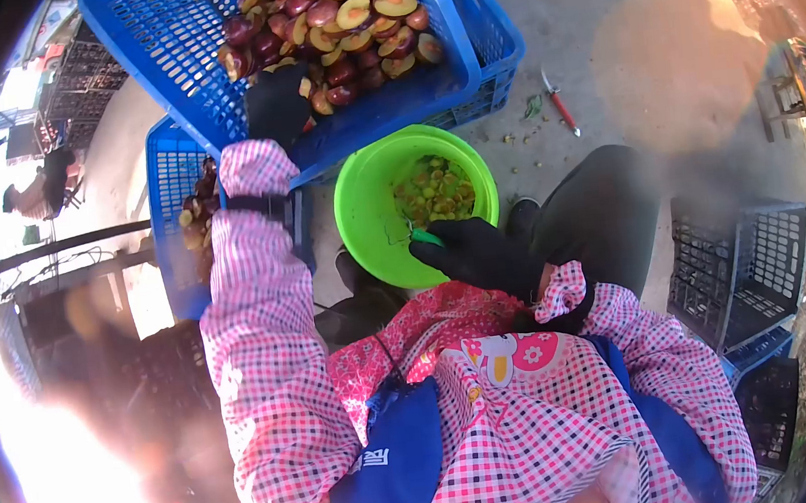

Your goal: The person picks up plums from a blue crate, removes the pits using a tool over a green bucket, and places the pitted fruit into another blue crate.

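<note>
My left hand (278, 106), in a black glove, reaches into the tilted blue crate (162, 66) at its near left side. It is against the heap of halved plums (334, 35), red-skinned with yellow flesh. Dark glove and fruit blend there, so its fingers cannot be made out. My right hand (481, 256), also gloved in black, is closed around a small tool with a green handle (426, 238). A thin metal end shows past the handle, over the lime-green bucket (361, 246). Plum stones and scraps (434, 190) lie at the bottom of that bucket.
A second blue crate (168, 177) with dark plums stands at the left, and another blue crate (494, 39) supports the tilted one. On the concrete floor lies a red-handled knife (561, 112) near scattered bits. Black crates (739, 263) stand at the right.
</note>
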